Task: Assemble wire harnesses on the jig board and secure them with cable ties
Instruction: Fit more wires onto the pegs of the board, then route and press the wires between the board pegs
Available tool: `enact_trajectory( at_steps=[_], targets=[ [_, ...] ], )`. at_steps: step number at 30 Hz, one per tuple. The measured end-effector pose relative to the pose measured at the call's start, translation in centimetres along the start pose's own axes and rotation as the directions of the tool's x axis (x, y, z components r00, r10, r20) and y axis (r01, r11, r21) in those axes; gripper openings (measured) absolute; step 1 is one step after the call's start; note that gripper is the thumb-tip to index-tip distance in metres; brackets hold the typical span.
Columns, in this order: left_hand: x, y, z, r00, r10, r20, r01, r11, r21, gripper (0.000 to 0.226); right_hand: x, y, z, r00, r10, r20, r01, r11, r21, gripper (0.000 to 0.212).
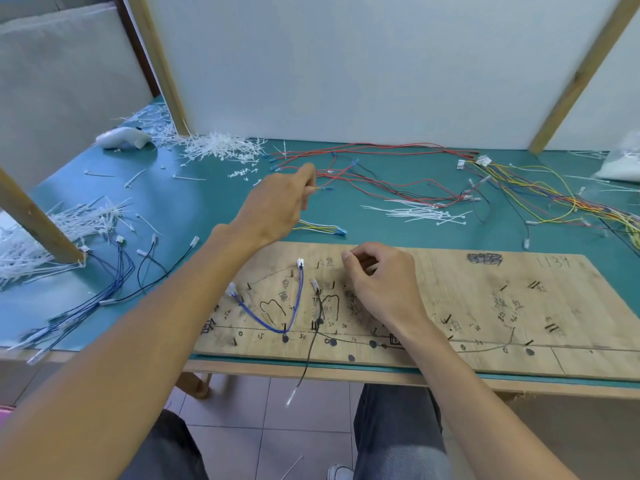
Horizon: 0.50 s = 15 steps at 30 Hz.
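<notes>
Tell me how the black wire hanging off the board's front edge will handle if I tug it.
Probably floppy: the black wire droops limply over the jig board edge. Likely very light, being thin. It may snag rather than slide, since it runs between pegs below its white connector.
</notes>
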<state>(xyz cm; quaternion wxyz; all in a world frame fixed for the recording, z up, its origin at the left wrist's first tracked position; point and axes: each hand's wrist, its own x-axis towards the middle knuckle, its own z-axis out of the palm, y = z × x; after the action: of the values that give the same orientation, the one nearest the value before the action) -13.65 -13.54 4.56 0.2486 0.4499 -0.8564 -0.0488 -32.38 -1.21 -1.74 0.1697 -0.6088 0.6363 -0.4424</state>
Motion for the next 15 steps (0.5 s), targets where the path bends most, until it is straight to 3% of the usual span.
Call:
enact_trajectory(
  at_steps=[7,11,13,15],
  targets=[
    [-0.4,1.7,-4.0,0.965,0.114,-0.237,-0.13,0.99,-0.051,0.015,-0.1,-0.2,0.1,0.993,-0.109,-0.055,0.106,0.993,-0.058,0.019],
    [-1.8,3.9,-6.4,0.923,0.179,-0.34,-0.201,0.979,-0.029,0.023,-0.9,-1.4,-0.7,0.952,-0.261,-0.16,0.263,0.965,-0.009,0.017],
    [-2.7,4.9,-7.4,0.921,0.199,-0.336,-0.233,0.971,-0.063,0.02,-1.2,-2.3,-1.2,0.947,-0.269,-0.173,0.284,0.956,0.069,0.013],
    [-3.8,5.8,-7.8,0.947,0.205,-0.249,-0.244,0.96,-0.138,0.014,-1.2,-3.8,-1.8,0.975,-0.178,-0.136,0.211,0.933,0.291,0.019]
  ],
)
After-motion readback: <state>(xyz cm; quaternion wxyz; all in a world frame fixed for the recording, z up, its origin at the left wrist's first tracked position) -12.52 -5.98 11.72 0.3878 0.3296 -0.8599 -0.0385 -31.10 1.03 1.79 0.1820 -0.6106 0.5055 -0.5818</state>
